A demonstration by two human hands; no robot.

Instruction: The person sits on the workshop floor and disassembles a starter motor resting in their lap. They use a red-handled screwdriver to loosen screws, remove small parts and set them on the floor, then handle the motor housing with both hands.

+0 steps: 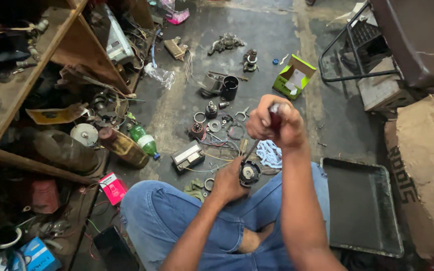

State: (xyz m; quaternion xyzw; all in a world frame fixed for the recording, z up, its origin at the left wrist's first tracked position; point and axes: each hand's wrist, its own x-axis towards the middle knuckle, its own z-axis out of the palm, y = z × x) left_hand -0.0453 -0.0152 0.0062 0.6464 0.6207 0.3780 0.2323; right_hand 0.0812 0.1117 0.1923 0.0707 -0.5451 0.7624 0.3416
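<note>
Round black metal motor part (250,173), centre frame: rigid, likely heavy; left hand (228,183) cups its rim, right hand (273,124) fists around red-handled screwdriver (274,119).

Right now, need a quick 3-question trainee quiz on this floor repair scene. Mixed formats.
1. True or false: the right hand grips a screwdriver whose tip points down at the round motor part.
2. Which hand steadies the round motor part? A) left hand B) right hand C) neither
3. Fill in: the black tray lies on the floor at the person's ____ side.

Key: 1 true; 2 A; 3 right.
</note>
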